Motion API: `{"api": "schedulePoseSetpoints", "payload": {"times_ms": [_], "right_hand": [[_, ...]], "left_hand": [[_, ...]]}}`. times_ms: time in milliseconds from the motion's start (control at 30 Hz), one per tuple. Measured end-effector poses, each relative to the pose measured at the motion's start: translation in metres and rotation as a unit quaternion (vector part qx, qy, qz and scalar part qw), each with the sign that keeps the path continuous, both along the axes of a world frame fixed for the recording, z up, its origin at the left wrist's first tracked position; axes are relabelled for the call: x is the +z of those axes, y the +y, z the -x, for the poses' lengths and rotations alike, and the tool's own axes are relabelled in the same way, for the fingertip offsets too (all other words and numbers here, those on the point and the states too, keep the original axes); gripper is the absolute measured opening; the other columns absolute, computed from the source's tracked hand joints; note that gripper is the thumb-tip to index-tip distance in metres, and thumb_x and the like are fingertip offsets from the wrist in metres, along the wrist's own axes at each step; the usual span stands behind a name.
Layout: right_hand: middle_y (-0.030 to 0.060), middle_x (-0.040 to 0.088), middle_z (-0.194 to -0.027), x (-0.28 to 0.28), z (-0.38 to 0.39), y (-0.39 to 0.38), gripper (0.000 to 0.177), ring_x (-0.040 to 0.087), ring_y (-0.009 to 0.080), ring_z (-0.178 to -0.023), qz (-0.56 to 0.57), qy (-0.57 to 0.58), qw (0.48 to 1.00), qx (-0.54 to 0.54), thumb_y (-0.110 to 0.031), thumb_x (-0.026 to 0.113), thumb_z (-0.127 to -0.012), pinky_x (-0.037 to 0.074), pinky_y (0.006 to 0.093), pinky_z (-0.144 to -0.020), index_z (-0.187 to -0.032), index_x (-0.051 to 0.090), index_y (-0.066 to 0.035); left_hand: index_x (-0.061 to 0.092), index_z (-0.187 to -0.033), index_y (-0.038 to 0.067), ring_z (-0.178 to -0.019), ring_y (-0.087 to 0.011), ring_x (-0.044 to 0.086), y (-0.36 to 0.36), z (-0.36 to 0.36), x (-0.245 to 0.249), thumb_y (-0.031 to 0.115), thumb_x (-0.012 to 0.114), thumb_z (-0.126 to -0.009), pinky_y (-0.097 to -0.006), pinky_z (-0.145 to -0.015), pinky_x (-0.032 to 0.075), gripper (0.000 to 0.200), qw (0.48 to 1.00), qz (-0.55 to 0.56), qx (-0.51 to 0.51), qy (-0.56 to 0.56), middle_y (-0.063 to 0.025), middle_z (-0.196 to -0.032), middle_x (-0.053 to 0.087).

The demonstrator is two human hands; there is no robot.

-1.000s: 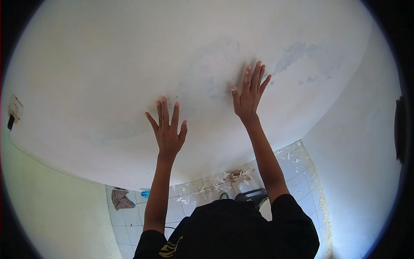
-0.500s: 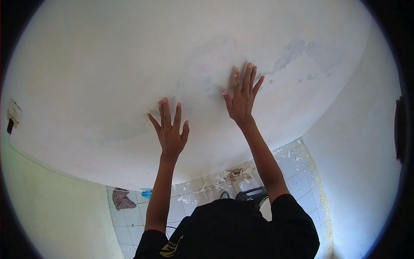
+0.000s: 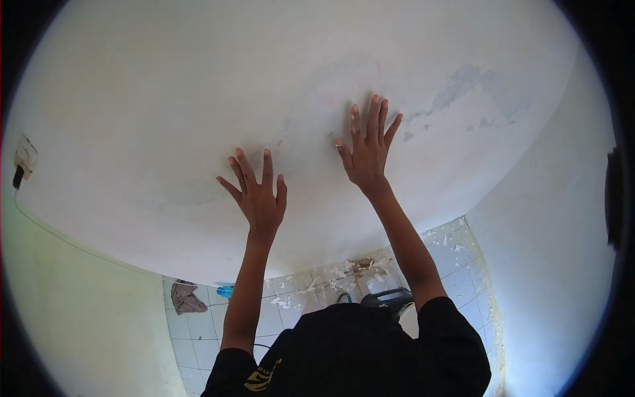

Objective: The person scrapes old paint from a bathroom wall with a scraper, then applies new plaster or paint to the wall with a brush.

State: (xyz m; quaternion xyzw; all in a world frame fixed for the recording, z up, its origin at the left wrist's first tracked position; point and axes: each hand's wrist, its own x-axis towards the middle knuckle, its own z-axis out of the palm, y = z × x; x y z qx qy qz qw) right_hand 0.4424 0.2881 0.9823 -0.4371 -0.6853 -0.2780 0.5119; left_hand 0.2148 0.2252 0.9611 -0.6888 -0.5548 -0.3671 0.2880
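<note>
Both of my hands are raised against a pale wall (image 3: pixel 198 86) that shows bluish-grey worn patches (image 3: pixel 463 86). My left hand (image 3: pixel 258 198), with its fingers spread and nothing in it, lies over the wall left of centre. Higher up and to the right, my right hand (image 3: pixel 370 149) also has its fingers spread, palm towards the wall, just left of the largest patch. Whether each palm presses fully on the surface cannot be made out.
A socket with a black plug (image 3: pixel 18 176) and thin cable is at the far left. Below, tiled floor (image 3: pixel 456 255) carries flaked paint. A brown cloth (image 3: pixel 187 298), a blue item (image 3: pixel 225 291) and a dark-handled object (image 3: pixel 389 298) lie there.
Both hands have shifted slightly left over the wall, and the left hand's fingers have changed their spacing a little. The view has moved slightly.
</note>
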Motion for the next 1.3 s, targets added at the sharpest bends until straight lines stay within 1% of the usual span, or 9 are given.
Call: {"api": "schedulePoseSetpoints", "payload": {"times_ms": [33,100,300,433,533,667,800,967,1300], "right_hand": [[0.0276,0.011,-0.155,0.0,0.003,0.003,0.064,0.009,0.0451,-0.144,0.002,-0.001,1.0,0.002,-0.048,0.032,-0.1,-0.003,0.0646,-0.11,-0.152,0.021,-0.011],[0.0242,0.013,-0.156,0.003,0.012,0.002,0.067,0.013,0.0436,-0.144,-0.002,0.016,0.999,0.031,-0.048,0.04,-0.097,0.0,0.0693,-0.108,-0.153,0.02,-0.018],[0.0241,0.013,-0.156,0.005,0.018,0.011,0.066,0.013,0.0437,-0.144,-0.004,0.005,0.999,0.047,-0.047,0.042,-0.097,0.0,0.0693,-0.108,-0.152,0.022,-0.017],[0.0242,0.013,-0.156,0.007,0.026,0.014,0.066,0.013,0.0435,-0.144,-0.006,0.011,0.998,0.057,-0.046,0.044,-0.097,0.0,0.0692,-0.108,-0.152,0.022,-0.016],[0.0263,0.011,-0.156,0.001,0.035,0.008,0.063,0.01,0.0436,-0.144,0.004,0.002,0.998,0.055,-0.045,0.038,-0.099,-0.003,0.0644,-0.11,-0.152,0.023,-0.013],[0.0246,0.013,-0.155,-0.018,0.05,-0.005,0.064,0.014,0.043,-0.144,0.046,-0.043,0.996,0.068,-0.044,0.048,-0.095,0.0,0.0686,-0.108,-0.15,0.03,-0.017],[0.0224,0.016,-0.155,-0.027,0.06,-0.011,0.065,0.018,0.0415,-0.143,0.074,-0.068,0.991,0.085,-0.043,0.055,-0.091,0.004,0.0722,-0.106,-0.149,0.033,-0.022],[0.0232,0.015,-0.155,-0.029,0.061,-0.012,0.066,0.017,0.0417,-0.143,0.077,-0.061,0.991,0.096,-0.041,0.057,-0.091,0.004,0.072,-0.106,-0.149,0.032,-0.021],[0.0244,0.015,-0.155,-0.03,0.062,-0.017,0.065,0.014,0.0419,-0.144,0.077,-0.048,0.99,0.105,-0.039,0.054,-0.092,0.002,0.0692,-0.108,-0.149,0.031,-0.018]], "left_hand": [[0.039,-0.146,0.019,-0.146,-0.0409,0.005,0.003,0.001,0.002,0.033,0.046,-0.095,-0.0656,-0.109,-0.007,0.053,1.0,0.015,0.018,0.003,-0.0257,-0.156,0.009],[0.04,-0.145,0.02,-0.146,-0.0411,0.004,0.003,0.003,0.002,0.034,0.046,-0.096,-0.0661,-0.109,-0.007,0.052,0.999,0.031,0.039,0.004,-0.0258,-0.156,0.008],[0.042,-0.144,0.021,-0.145,-0.0427,0.001,0.013,0.007,-0.015,0.036,0.046,-0.096,-0.0676,-0.108,-0.006,0.051,1.0,0.011,0.025,-0.009,-0.0269,-0.156,0.006],[0.035,-0.148,0.021,-0.144,-0.047,0.004,0.011,0.017,-0.022,0.04,0.041,-0.098,-0.0668,-0.109,-0.005,0.053,0.997,0.05,0.062,0.025,-0.0291,-0.155,0.004],[0.036,-0.147,0.021,-0.144,-0.0473,0.004,0.013,0.022,-0.025,0.041,0.041,-0.098,-0.0672,-0.108,-0.004,0.053,0.994,0.064,0.078,0.036,-0.0294,-0.155,0.004],[0.043,-0.143,0.026,-0.145,-0.0445,0.004,0.015,0.021,-0.029,0.038,0.047,-0.096,-0.0697,-0.107,-0.003,0.049,0.998,0.049,0.046,-0.009,-0.0273,-0.156,0.007],[0.043,-0.143,0.026,-0.145,-0.0442,0.003,0.014,0.024,-0.032,0.038,0.047,-0.096,-0.0695,-0.107,-0.003,0.049,0.997,0.052,0.062,0.018,-0.0274,-0.155,0.007],[0.044,-0.143,0.026,-0.145,-0.0434,0.001,0.014,0.027,-0.039,0.038,0.047,-0.096,-0.0679,-0.108,-0.006,0.049,0.999,0.023,0.024,-0.033,-0.0273,-0.156,0.006],[0.044,-0.143,0.029,-0.146,-0.0416,0.002,0.006,0.034,-0.034,0.037,0.048,-0.096,-0.0672,-0.108,-0.007,0.048,0.998,0.04,0.03,-0.031,-0.0263,-0.156,0.007]]}}
